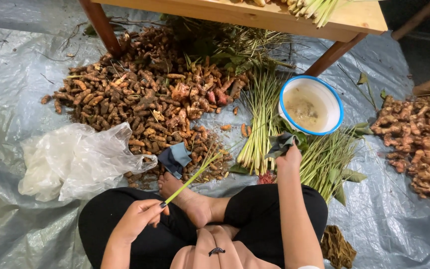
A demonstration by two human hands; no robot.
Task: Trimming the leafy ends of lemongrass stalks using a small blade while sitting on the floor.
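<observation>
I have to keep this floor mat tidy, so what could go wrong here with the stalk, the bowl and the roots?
1. The right hand reaches with a dark leaf right beside the blue-rimmed bowl of cloudy liquid; a knock might spill it onto the tarp.
2. The left hand pinches the lemongrass stalk only at its end, so it may slip.
3. The bare foot lies at the turmeric pile; roots may scatter.

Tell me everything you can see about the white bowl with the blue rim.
The bowl is round and white with a blue rim, enamel or plastic by its look. It stands upright on the grey plastic sheet, beside a leg of the wooden table. It holds cloudy, yellowish water with something murky in it. Lemongrass stalks lie along its left side and green leaves lie at its lower edge. Neither hand touches it; the right hand is nearest.
</observation>
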